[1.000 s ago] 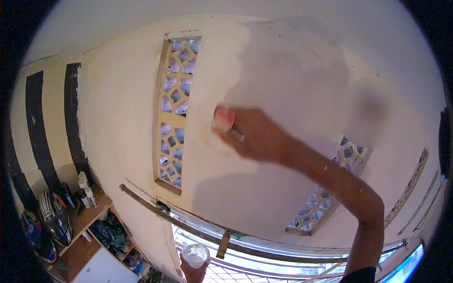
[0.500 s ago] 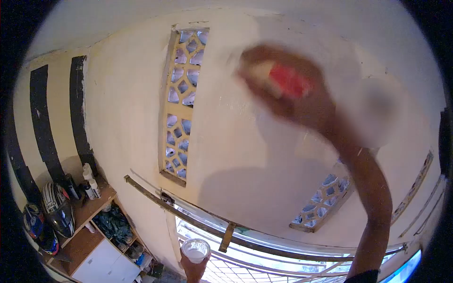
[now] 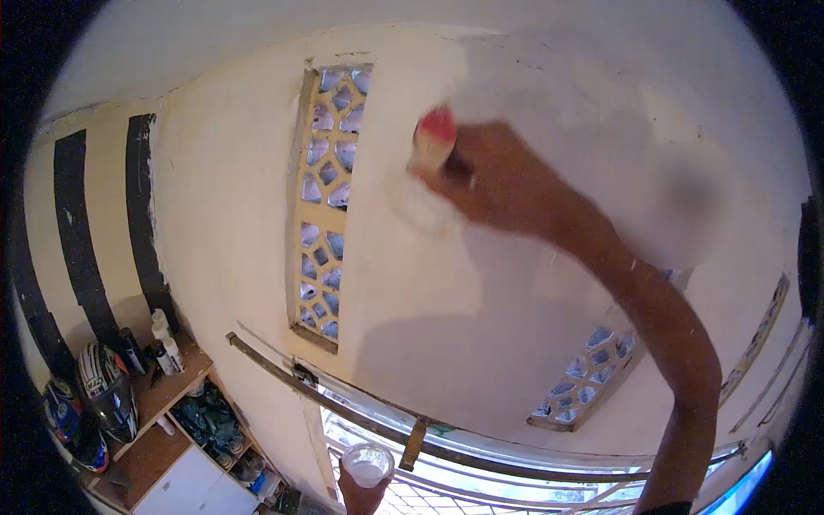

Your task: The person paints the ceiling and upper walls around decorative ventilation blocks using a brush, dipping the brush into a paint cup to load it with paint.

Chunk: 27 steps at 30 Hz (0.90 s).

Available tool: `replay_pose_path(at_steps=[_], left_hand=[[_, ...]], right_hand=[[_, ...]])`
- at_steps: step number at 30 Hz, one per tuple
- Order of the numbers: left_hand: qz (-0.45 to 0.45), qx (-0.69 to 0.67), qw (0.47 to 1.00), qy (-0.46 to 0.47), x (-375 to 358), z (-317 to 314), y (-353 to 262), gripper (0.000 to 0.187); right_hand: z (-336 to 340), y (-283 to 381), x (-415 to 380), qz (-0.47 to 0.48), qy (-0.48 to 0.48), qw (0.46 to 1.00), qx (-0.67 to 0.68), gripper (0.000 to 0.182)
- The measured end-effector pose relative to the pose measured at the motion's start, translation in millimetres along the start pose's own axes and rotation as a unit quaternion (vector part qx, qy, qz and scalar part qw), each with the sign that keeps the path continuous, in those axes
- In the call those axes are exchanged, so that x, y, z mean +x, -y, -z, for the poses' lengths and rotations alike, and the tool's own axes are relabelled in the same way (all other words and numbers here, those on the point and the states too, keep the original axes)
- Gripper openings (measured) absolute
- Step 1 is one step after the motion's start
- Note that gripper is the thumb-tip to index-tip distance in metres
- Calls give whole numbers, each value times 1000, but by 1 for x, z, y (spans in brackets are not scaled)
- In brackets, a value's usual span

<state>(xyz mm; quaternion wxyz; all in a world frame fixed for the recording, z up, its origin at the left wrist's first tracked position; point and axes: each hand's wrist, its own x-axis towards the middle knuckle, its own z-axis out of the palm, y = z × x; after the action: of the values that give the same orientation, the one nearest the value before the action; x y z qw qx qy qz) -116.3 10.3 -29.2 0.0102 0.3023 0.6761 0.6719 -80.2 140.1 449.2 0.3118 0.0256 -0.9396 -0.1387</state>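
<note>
My right hand (image 3: 506, 176) is raised against the cream wall (image 3: 421, 283), its fingers closed round a small red and cream object (image 3: 436, 137). Motion blur hides what kind of object it is; its red end points up and the cream part sits by the thumb. A faint ring-shaped mark shows on the wall just below these fingers. Low in the view, my left hand (image 3: 361, 496) is wrapped round a clear cup (image 3: 368, 464) held upright. Something whitish shows inside the cup.
A tall patterned vent (image 3: 324, 206) is set in the wall left of my right hand. Below runs a metal rail (image 3: 335, 410) over a bright grilled opening. Helmets (image 3: 107, 390) and bottles (image 3: 167, 348) stand on a wooden shelf unit (image 3: 184, 369) at the left.
My right hand has moved left and slightly down along the wall, turning the red and cream object so its red end points up. My left hand and cup have shifted slightly right and down.
</note>
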Motion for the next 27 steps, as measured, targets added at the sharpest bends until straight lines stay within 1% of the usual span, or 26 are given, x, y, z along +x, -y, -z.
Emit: replay_pose_path(at_steps=[1,2,4,5,7,8,9,10,11,12,13,14,15,16,17,18,19,20,21,22,24,25,26,27], left_hand=[[7,-16,1000,-7,0,0,2,78],[16,-33,999,-15,-1,-1,1,77],[23,-37,999,-10,0,4,-4,75],[14,-18,1000,-10,1,7,-7,75],[9,2,1000,-9,-2,11,-7,74],[17,-39,999,-13,-3,11,-4,75],[24,-81,996,-18,-3,12,-2,75],[25,-81,996,-22,-4,13,-5,75],[33,-82,996,-20,-4,15,-10,75],[41,-84,995,-19,-3,16,-12,75],[41,-86,995,-22,-3,16,-9,75],[36,-50,998,-18,-3,16,-4,75],[33,-14,999,-14,-4,16,-1,76],[35,-14,999,-17,-6,17,0,76],[25,4,1000,-19,-6,17,1,76],[15,23,999,-21,-6,17,1,76],[18,23,999,-25,-6,18,0,76],[48,-7,999,-22,-4,17,-2,76],[81,-36,996,-18,-5,16,-5,76],[90,-34,995,-20,-4,16,-8,76],[93,5,995,20,-4,17,-9,80],[62,18,998,5,-6,14,-2,82],[77,9,997,13,-4,13,-3,82],[81,-8,997,16,-4,11,3,81]], right_hand=[[9,-6,5,49,-36,997,-52,22],[16,-9,11,50,-35,997,-49,22],[29,-12,22,135,-141,968,-157,20],[36,-14,27,135,-141,968,-154,20],[48,-11,34,255,-219,906,-255,20],[46,-9,33,256,-219,907,-253,20],[41,0,29,248,-200,910,-265,19],[34,10,25,241,-181,912,-277,24],[14,10,22,267,-225,917,-192,26],[-4,24,15,223,-172,959,-35,23],[-27,34,5,163,-138,972,99,17],[-53,37,0,107,-63,975,182,17],[-73,42,-7,69,6,963,259,19],[-87,46,-11,31,62,956,285,20],[-105,39,-15,49,111,969,216,24],[-113,32,-15,52,112,968,216,24],[-117,26,-15,40,117,974,188,21],[-119,20,-15,31,122,979,159,21],[-109,19,-8,50,113,987,102,26],[-98,16,-1,60,78,990,99,27],[-69,9,20,76,17,994,73,29],[-49,6,29,39,35,994,92,28],[-39,-3,42,112,-29,993,9,27],[-17,3,49,92,-26,994,-51,26]])
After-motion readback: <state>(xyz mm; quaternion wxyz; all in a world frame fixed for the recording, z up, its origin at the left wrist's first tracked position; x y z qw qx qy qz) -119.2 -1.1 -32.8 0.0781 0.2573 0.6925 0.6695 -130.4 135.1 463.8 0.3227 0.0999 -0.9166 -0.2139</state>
